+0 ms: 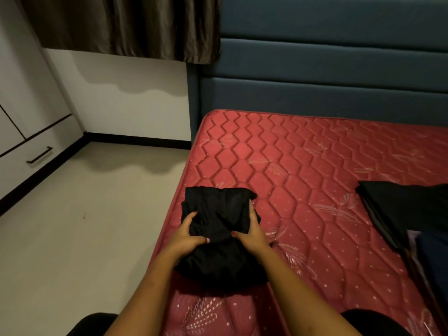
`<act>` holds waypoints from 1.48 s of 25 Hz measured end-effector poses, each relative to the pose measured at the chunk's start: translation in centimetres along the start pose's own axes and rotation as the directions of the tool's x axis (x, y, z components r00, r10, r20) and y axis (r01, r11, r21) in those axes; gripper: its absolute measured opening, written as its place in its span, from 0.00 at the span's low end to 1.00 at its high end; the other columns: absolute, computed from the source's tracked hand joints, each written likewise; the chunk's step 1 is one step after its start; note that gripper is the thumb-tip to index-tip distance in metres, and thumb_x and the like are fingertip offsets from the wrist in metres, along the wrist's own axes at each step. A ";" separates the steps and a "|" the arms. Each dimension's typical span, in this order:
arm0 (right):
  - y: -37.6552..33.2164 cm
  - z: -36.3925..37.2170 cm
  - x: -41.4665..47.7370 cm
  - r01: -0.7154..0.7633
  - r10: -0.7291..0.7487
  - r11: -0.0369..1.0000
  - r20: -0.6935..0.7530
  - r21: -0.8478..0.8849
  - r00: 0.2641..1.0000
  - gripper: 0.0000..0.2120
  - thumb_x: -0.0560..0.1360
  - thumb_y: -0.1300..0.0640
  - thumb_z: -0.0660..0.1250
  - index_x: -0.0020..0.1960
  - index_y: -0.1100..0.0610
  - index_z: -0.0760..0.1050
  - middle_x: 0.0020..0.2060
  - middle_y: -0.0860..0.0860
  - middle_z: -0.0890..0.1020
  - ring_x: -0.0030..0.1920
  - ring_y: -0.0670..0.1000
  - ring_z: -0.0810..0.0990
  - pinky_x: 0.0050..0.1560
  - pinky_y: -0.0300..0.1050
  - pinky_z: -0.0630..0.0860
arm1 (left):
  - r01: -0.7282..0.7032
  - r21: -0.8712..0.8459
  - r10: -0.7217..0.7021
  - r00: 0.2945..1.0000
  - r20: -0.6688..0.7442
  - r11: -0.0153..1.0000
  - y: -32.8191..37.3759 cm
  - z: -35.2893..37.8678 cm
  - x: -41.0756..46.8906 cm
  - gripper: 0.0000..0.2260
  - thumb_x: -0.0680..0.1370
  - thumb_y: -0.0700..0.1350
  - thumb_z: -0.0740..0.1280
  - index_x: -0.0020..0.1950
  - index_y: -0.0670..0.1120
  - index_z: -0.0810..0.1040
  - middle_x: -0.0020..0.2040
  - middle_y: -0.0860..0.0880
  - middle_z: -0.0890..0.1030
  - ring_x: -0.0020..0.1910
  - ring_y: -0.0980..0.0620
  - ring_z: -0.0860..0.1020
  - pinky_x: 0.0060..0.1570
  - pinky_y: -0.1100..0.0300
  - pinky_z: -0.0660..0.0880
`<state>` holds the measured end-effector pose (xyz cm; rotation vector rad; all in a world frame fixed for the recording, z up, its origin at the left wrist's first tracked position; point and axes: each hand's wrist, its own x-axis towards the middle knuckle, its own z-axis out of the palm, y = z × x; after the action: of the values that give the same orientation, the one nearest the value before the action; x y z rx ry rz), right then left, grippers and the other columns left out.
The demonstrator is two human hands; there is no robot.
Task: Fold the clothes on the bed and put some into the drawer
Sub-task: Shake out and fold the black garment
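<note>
At the left edge of the bed the garment is gripped by left hand and right hand, fingers curled; folds should be kept squared.

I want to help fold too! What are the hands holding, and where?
The black garment: the left hand grips its left edge, the right hand its right edge.

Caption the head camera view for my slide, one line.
Left hand and right hand grip a black garment on the red mattress; dark folded clothes lie to the right.
</note>
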<state>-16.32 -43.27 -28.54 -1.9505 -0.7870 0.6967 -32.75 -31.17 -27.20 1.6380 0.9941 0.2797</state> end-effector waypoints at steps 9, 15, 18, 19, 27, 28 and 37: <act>-1.9 -15.8 2.4 0.193 -0.277 0.943 -0.321 -0.270 0.905 0.40 0.74 0.59 0.69 0.75 0.34 0.52 0.66 0.58 0.74 0.65 0.57 0.74 0.63 0.50 0.72 | -0.391 0.227 0.387 0.920 0.065 0.892 14.4 8.8 4.8 0.38 0.67 0.47 0.77 0.74 0.55 0.65 0.69 0.43 0.73 0.66 0.45 0.72 0.64 0.53 0.70; 4.3 -23.6 3.2 -0.361 0.099 0.682 -0.408 -0.636 0.908 0.32 0.79 0.51 0.61 0.75 0.33 0.48 0.76 0.59 0.56 0.72 0.63 0.62 0.69 0.62 0.61 | -0.190 0.672 0.237 0.971 0.023 0.716 15.8 20.5 5.9 0.35 0.74 0.55 0.70 0.77 0.58 0.56 0.75 0.39 0.56 0.70 0.38 0.64 0.68 0.50 0.64; 6.2 -21.4 3.3 -0.248 0.029 0.578 -0.284 -0.778 0.958 0.28 0.81 0.46 0.56 0.77 0.39 0.49 0.78 0.50 0.42 0.77 0.59 0.45 0.72 0.64 0.47 | -0.319 0.808 0.395 0.911 0.117 0.495 13.9 24.6 5.7 0.30 0.80 0.55 0.61 0.78 0.55 0.52 0.79 0.46 0.49 0.76 0.41 0.52 0.72 0.45 0.55; 6.9 -20.4 3.5 -0.130 -0.022 0.579 -0.175 -0.805 0.984 0.27 0.81 0.45 0.55 0.77 0.39 0.50 0.78 0.48 0.43 0.78 0.57 0.44 0.73 0.63 0.45 | -0.378 0.809 0.398 0.896 0.197 0.450 13.1 25.5 5.9 0.28 0.81 0.55 0.57 0.79 0.54 0.52 0.80 0.48 0.48 0.77 0.43 0.48 0.73 0.44 0.51; 11.6 -18.1 4.8 -0.167 0.147 0.616 -0.096 -0.770 0.985 0.26 0.78 0.33 0.43 0.73 0.30 0.38 0.77 0.42 0.38 0.76 0.61 0.34 0.70 0.69 0.36 | -0.377 0.788 0.275 0.922 0.271 0.488 8.0 25.8 9.0 0.27 0.82 0.59 0.50 0.79 0.55 0.48 0.79 0.56 0.43 0.77 0.54 0.40 0.72 0.38 0.46; 11.3 -18.2 5.1 -0.175 0.177 0.609 -0.082 -0.774 0.981 0.26 0.78 0.32 0.43 0.73 0.30 0.38 0.77 0.43 0.37 0.76 0.61 0.34 0.71 0.69 0.36 | -0.374 0.782 0.274 0.924 0.268 0.498 8.1 25.8 9.1 0.26 0.82 0.59 0.50 0.79 0.55 0.48 0.79 0.56 0.43 0.77 0.54 0.40 0.72 0.38 0.46; 2.5 -16.5 3.1 -0.043 0.043 0.599 -0.021 -0.800 0.999 0.28 0.80 0.36 0.48 0.75 0.34 0.38 0.78 0.45 0.41 0.77 0.57 0.36 0.71 0.69 0.39 | -0.284 0.813 0.261 0.950 0.169 0.508 10.0 19.1 5.8 0.28 0.82 0.59 0.50 0.79 0.54 0.44 0.80 0.50 0.42 0.78 0.49 0.40 0.72 0.38 0.42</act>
<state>-1.71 -50.56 -23.91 -2.7926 -1.1979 0.3688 -12.29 -40.16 -26.42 2.6982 0.8809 -0.0437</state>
